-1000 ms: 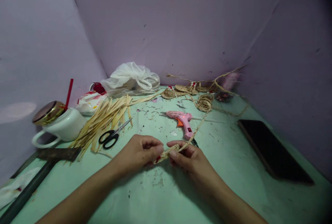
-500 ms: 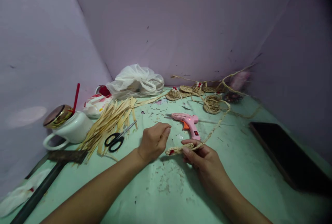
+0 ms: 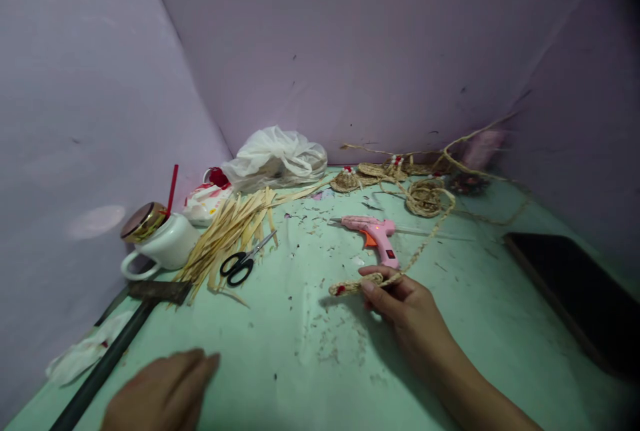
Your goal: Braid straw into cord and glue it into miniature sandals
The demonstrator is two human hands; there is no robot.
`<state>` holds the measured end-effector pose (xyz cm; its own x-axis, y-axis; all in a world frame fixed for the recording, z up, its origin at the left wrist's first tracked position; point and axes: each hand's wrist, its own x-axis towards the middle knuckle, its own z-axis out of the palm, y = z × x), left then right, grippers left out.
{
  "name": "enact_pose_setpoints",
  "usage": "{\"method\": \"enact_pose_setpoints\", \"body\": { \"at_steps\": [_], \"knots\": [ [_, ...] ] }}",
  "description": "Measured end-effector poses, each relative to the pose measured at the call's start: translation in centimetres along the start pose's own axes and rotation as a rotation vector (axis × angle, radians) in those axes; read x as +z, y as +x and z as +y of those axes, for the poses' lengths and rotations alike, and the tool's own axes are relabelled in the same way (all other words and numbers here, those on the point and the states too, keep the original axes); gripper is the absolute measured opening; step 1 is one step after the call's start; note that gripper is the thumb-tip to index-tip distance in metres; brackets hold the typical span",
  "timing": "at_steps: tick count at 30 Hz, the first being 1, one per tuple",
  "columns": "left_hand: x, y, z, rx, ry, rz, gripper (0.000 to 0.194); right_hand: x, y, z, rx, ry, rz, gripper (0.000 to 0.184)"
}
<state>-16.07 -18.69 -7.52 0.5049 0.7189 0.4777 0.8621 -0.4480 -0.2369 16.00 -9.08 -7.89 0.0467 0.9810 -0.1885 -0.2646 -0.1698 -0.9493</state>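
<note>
My right hand (image 3: 400, 301) pinches a folded length of braided straw cord (image 3: 355, 286) between thumb and fingers, just above the green tabletop. A small red spot shows near the cord's folded left end. From this hand the braid runs up and right to a coil (image 3: 423, 198). My left hand (image 3: 163, 388) is low at the left, slightly blurred, its fingers drawn together and nothing visible in them. It is apart from the cord, near the handle of a hammer (image 3: 160, 291). Beyond my right hand lies a pink glue gun (image 3: 377, 234), with a clear glue stick out its back.
Black-handled scissors (image 3: 245, 264) lie beside loose straw strips (image 3: 237, 221). A white cup (image 3: 173, 244) with a gold-lidded jar stands at the left. Along the back are a white plastic bag (image 3: 277, 158) and small woven straw hats (image 3: 345, 180). A dark phone-like slab (image 3: 575, 291) lies right.
My left hand has let go of the cord's left end and moved down and left. My right hand keeps hold of the cord. The whole view has shifted, so things appear farther right.
</note>
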Motion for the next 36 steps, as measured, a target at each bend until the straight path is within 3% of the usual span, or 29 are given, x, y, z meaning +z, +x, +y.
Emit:
{"method": "enact_pose_setpoints", "body": {
  "at_steps": [1,3,6,9,12,15,20,26,28,30,33,36],
  "knots": [
    [-0.6,0.7,-0.9,-0.04,0.018,0.039,0.021,0.1,-0.1,-0.1,0.001,-0.006,0.0,0.028],
    [-1.5,3.6,-1.4,-0.278,-0.048,0.087,0.019,0.4,-0.2,-0.2,0.01,0.003,-0.003,0.03],
    [-1.6,9.8,1.0,-0.566,-0.478,-0.022,0.021,0.8,-0.6,-0.2,0.032,0.056,-0.027,0.033],
    [-0.2,15.0,5.3,-0.58,-0.866,-0.308,0.026,1.2,-1.1,-0.2,0.06,0.117,-0.091,0.034],
    [1.8,17.4,8.5,-0.599,-1.121,-0.44,0.023,1.3,-1.2,-0.2,0.065,0.192,-0.145,0.034],
    [3.5,17.4,9.5,-0.658,-1.323,-0.443,0.018,0.9,-0.8,-0.4,0.045,0.22,-0.189,0.035],
    [5.0,16.3,8.8,-0.741,-1.447,-0.433,0.026,-0.2,0.2,-0.6,0.045,0.139,-0.23,0.033],
    [4.8,16.4,8.7,-0.602,-1.456,-0.415,0.026,-0.3,0.3,-1.1,0.022,0.04,-0.263,0.031],
    [4.9,16.3,8.8,-0.618,-1.439,-0.384,0.025,-0.4,0.2,-1.7,-0.003,-0.082,-0.265,0.03],
    [5.1,16.2,8.9,-0.711,-1.412,-0.325,0.025,-1.0,0.2,-2.4,-0.092,-0.298,-0.167,0.027],
    [5.4,16.0,9.1,-0.886,-1.429,-0.254,0.029,-2.3,0.8,-3.1,-0.306,-0.671,0.163,0.023],
    [5.5,16.0,9.3,-0.998,-1.481,-0.201,0.033,-3.2,1.8,-3.1,-0.314,-0.971,0.326,0.035]
  ]
}}
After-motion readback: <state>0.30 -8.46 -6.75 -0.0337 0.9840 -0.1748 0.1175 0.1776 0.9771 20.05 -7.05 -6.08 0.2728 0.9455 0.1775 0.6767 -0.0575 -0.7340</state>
